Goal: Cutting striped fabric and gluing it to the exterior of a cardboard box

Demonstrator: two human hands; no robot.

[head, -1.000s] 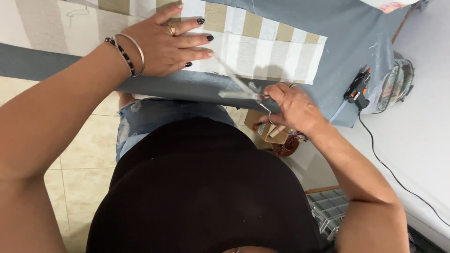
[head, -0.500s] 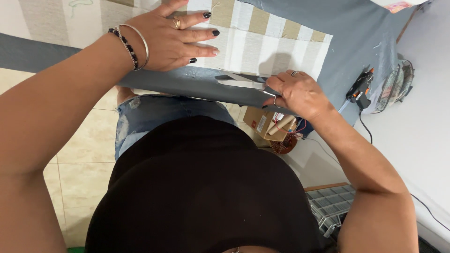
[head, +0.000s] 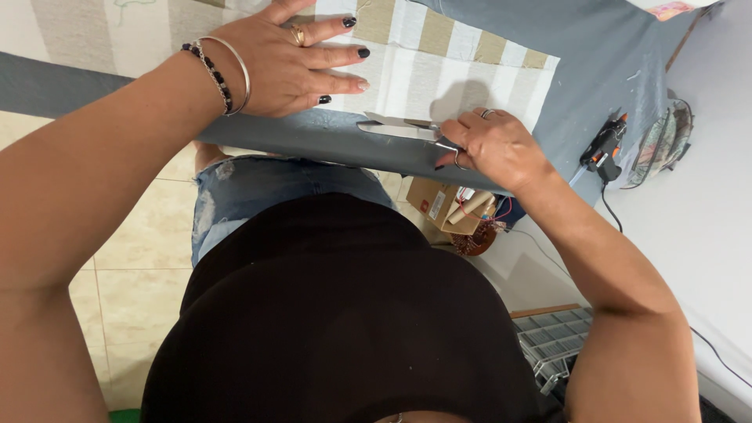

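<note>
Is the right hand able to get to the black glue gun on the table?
Probably yes. The glue gun lies just beyond the right hand with only bare blue cloth between them, but that hand is busy holding scissors.

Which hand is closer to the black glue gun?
The right hand. It holds scissors at the edge of the grey fabric, a short way left of the glue gun. The left hand lies flat on the striped cloth, farther away.
</note>
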